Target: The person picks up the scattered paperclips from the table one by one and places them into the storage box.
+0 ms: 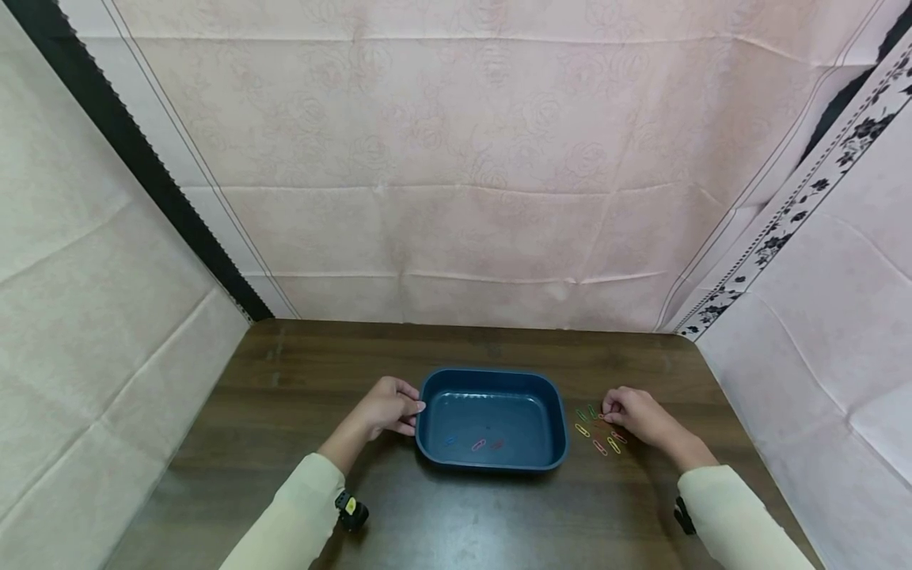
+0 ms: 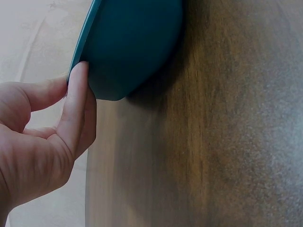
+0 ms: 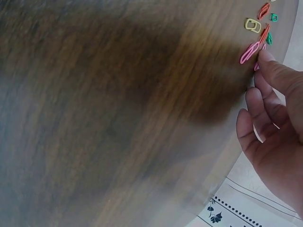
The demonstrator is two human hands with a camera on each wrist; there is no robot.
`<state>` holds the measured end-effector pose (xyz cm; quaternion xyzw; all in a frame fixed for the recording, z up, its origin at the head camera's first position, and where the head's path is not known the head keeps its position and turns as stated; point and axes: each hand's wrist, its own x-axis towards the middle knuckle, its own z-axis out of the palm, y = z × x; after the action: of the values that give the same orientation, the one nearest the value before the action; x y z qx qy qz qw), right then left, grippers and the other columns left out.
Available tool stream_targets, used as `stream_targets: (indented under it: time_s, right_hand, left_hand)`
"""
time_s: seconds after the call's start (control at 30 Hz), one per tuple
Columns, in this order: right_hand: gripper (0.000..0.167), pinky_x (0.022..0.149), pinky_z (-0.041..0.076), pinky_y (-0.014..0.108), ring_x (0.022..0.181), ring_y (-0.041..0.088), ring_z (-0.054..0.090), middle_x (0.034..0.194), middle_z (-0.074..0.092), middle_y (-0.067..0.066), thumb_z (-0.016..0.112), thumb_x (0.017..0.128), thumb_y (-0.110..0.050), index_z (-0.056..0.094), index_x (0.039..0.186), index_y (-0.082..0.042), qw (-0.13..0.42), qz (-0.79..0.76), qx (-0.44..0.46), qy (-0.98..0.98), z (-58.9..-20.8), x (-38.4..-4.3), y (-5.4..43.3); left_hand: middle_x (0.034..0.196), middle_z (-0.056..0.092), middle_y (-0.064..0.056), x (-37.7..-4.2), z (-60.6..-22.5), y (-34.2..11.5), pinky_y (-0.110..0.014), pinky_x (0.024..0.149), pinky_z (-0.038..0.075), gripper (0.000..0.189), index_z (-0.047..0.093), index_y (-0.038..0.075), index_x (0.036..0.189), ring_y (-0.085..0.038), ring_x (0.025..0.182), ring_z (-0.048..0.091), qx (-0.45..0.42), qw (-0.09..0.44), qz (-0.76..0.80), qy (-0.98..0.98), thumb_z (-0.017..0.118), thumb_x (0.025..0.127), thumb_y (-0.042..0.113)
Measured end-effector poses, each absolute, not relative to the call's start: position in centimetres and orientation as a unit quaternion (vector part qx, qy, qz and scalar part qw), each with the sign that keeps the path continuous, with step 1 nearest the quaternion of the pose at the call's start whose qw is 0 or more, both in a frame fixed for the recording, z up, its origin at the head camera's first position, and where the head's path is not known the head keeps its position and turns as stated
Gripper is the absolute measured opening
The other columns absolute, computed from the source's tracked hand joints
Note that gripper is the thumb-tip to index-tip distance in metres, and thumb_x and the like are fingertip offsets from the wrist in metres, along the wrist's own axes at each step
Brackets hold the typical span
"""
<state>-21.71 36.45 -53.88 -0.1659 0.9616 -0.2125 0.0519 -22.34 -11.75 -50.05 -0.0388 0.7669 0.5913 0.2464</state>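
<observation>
A dark blue rectangular tray (image 1: 492, 416) stands on the table. My left hand (image 1: 390, 408) pinches its left rim between thumb and fingers; the left wrist view shows this grip on the tray wall (image 2: 128, 47). Inside lie a blue paper clip (image 1: 450, 440), a pink one (image 1: 478, 445) and a red one (image 1: 497, 444). To the right of the tray, my right hand (image 1: 644, 418) pinches a pink paper clip (image 3: 257, 65) at the tabletop. Around its fingertips lie several loose clips, among them a yellow one (image 1: 582, 431), another pink one (image 3: 249, 53) and a green one (image 3: 274, 17).
The brown wooden table (image 1: 321, 507) has a pale patterned cloth (image 1: 484, 158) hanging behind it. More cloth rises at the left side (image 1: 85, 317) and right side (image 1: 841, 317). A dark band (image 1: 164, 190) runs along the left cloth's edge.
</observation>
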Motion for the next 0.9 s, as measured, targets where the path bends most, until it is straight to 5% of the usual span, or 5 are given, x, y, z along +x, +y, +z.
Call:
stream_targets:
  time_s: [0.9]
  right_hand:
    - [0.017, 0.063, 0.047, 0.022, 0.073, 0.004, 0.05, 0.08, 0.057, -0.007, 0.073, 0.094, -0.007, 0.064, 0.084, -0.017, 0.052, -0.216, -0.182, 0.958, -53.5, -21.49, 36.4]
  left_hand:
    - [0.102, 0.063, -0.025, -22.41, -50.26, -11.84, -0.039, 0.07, 0.067, 0.024, 0.059, -0.008, 0.119, -0.026, 0.078, 0.066, -0.037, 0.247, 0.592, 0.766, 0.066, 0.099, 0.004]
